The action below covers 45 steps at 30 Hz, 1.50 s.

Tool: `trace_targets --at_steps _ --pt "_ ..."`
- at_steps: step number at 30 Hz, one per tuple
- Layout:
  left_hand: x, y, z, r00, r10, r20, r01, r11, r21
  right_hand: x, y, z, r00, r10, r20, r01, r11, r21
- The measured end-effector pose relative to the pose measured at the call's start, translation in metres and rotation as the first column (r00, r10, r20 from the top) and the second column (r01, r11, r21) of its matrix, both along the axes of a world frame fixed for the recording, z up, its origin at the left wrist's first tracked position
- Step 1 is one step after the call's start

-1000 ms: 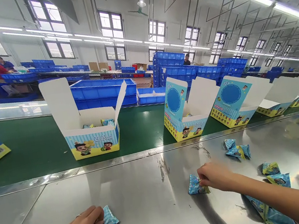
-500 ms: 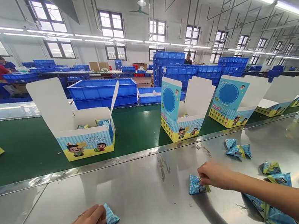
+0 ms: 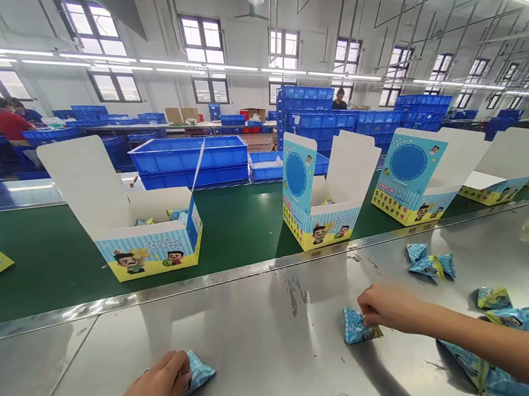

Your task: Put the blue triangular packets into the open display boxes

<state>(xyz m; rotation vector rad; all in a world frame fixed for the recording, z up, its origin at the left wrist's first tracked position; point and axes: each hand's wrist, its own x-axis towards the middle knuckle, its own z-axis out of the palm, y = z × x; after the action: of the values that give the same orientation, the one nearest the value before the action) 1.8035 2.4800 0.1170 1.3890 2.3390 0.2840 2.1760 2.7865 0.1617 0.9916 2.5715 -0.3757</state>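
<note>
- The left packet is gripped at its left end by the closed left hand; the fingertips are partly hidden.
- The right packet is pinched at its right side between the thumb and fingers of the right hand.
- Both packets are held low at the steel worktop, on the near side of the green conveyor belt, with the right packet nearer to it.
- On the belt, a striped, open-topped carton is seen at the left, its tall white flap raised; small packets are contained in it.
- Farther right on the belt, a middle carton and a right-hand carton are stood with flaps up, and more open cartons are lined up past them.
- On the near side of the belt, at the right, two loose packets are laid together; a packet cluster is partly covered by the right forearm.
- Beyond the belt, blue plastic crates are stacked, and a person in red is seen far to the left.
</note>
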Motion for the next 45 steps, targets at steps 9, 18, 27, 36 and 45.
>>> trace_targets --at_steps 9,18,27,36,45 --pt "0.021 0.019 0.006 0.999 0.028 0.015 -0.029 0.997 0.074 0.016 0.021 0.005 0.998 0.013 -0.062 -0.011 1.000 0.029" --pt "0.040 0.035 0.010 0.998 0.013 0.054 -0.017 0.997 0.074 0.036 0.036 0.003 0.999 -0.009 -0.043 0.008 1.000 -0.018" --pt "0.061 0.048 0.017 0.998 -0.019 0.053 0.017 0.999 0.027 0.056 0.048 -0.006 0.996 -0.037 -0.077 0.035 0.999 -0.030" --pt "0.082 0.057 0.021 0.999 0.022 0.047 -0.027 0.995 0.097 0.075 0.061 -0.007 0.993 -0.039 -0.115 0.036 0.999 -0.029" --pt "0.106 0.070 0.032 0.996 0.019 0.082 -0.030 0.991 0.132 0.095 0.080 -0.013 0.988 -0.027 -0.153 0.028 1.000 0.003"
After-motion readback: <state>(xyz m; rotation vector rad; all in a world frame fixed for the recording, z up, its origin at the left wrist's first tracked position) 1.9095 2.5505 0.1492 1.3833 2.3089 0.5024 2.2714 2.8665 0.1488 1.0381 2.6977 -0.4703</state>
